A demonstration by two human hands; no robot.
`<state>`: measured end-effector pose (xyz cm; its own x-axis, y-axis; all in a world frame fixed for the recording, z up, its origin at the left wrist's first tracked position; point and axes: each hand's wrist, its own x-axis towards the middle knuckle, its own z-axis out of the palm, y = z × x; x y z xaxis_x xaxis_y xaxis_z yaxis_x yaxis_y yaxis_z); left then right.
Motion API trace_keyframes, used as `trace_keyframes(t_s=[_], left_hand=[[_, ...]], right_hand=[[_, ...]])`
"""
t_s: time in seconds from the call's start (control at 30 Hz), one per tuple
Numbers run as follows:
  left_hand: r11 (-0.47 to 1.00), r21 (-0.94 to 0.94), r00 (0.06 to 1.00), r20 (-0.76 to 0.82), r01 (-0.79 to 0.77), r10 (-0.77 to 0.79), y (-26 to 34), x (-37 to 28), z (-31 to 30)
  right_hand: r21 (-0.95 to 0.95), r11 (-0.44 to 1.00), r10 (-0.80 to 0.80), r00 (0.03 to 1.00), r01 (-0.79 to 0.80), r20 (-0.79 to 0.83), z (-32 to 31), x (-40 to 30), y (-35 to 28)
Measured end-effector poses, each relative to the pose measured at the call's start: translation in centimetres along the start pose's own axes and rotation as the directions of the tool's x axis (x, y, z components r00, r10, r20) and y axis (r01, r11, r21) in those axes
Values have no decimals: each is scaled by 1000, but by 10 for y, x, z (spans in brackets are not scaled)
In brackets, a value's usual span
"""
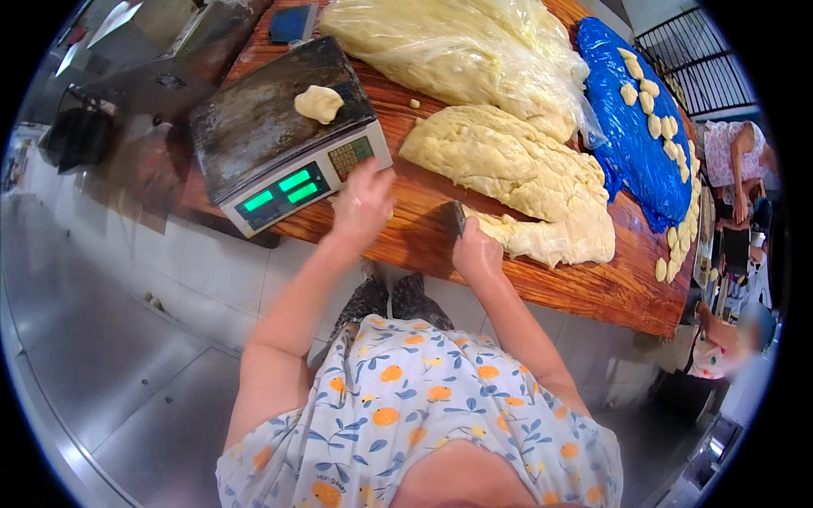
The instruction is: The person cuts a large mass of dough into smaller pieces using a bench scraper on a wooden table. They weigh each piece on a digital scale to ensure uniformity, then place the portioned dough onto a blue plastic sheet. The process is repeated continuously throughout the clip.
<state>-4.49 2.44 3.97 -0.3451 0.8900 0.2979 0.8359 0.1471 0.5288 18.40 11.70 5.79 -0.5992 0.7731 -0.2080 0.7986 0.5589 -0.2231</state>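
Note:
My right hand [477, 249] grips a dough scraper [455, 219], its dark blade beside the narrow end of a large slab of yellowish dough [508, 165] on the wooden table [571, 293]. My left hand [363, 202], blurred, is at the front edge of a digital scale [273, 120], just below its keypad; a small pale bit, perhaps dough, shows partly behind the fingers, and whether they hold it I cannot tell. One lump of dough [319, 105] lies on the scale's dark plate, and the green display is lit.
Behind the slab lies a big dough mass under clear plastic [444, 51]. Blue plastic [635, 127] at the right carries several small dough pieces, with more along the table's right edge. A blue scraper-like object [292, 24] lies at the back. Other people are at the far right.

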Motion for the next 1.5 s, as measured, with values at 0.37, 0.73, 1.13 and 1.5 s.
trace_keyframes(t_s=[0.37, 0.73, 1.13, 1.5], left_hand=[[995, -83, 998, 15, -63, 65, -20, -52, 35], [947, -309, 978, -151, 91, -144, -11, -37, 12], [948, 216, 925, -350, 232, -147, -84, 102, -75], [977, 210, 999, -39, 28, -20, -37, -61, -8]], right_hand=[[-52, 998, -35, 998, 33, -44, -1, -2, -3], [-45, 998, -44, 997, 40, -70, 2, -2, 0], [47, 999, 2, 999, 0, -39, 2, -1, 2], [40, 999, -6, 1000, 7, -26, -1, 0, 6]])
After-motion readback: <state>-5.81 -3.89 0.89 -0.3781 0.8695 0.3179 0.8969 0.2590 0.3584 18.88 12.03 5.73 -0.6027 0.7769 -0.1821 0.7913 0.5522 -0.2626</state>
